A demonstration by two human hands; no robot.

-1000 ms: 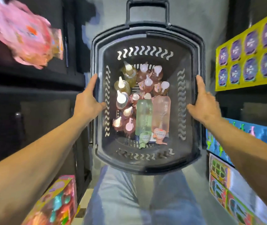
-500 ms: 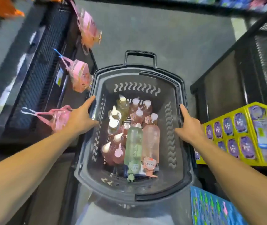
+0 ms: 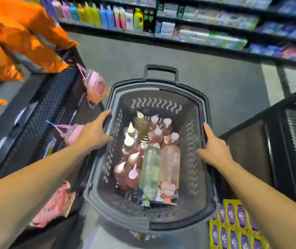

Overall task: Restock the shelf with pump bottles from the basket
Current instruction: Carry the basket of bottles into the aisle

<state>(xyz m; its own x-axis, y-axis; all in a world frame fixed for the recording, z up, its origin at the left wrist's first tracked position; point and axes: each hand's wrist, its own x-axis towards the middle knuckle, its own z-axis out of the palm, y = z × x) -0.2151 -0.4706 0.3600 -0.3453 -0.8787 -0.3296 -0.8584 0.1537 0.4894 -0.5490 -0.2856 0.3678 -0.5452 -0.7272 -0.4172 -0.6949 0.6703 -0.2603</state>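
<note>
A dark grey plastic basket [image 3: 195, 97] with a loop handle fills the centre of the head view. Inside it stand several pump bottles [image 3: 154, 133], pink and yellowish with white pumps. Two larger bottles lie flat on top: a pale green one [image 3: 150, 168] and a pink one [image 3: 170, 164]. My left hand [image 3: 93, 133] grips the basket's left rim. On the opposite rim, my right hand [image 3: 213, 150] holds on.
A black mesh rack [image 3: 53, 105] on the left carries orange packets [image 3: 17, 40] and hanging pink pouches [image 3: 95, 87]. Another black rack [image 3: 291, 132] stands right, with a yellow box of purple items [image 3: 233, 225] below. Stocked shelves [image 3: 179, 24] line the far side of the grey aisle floor.
The view has tilted up and forward: the aisle floor and far shelves have come into sight. The basket sits lower in the frame. Both hands keep their hold on its rims.
</note>
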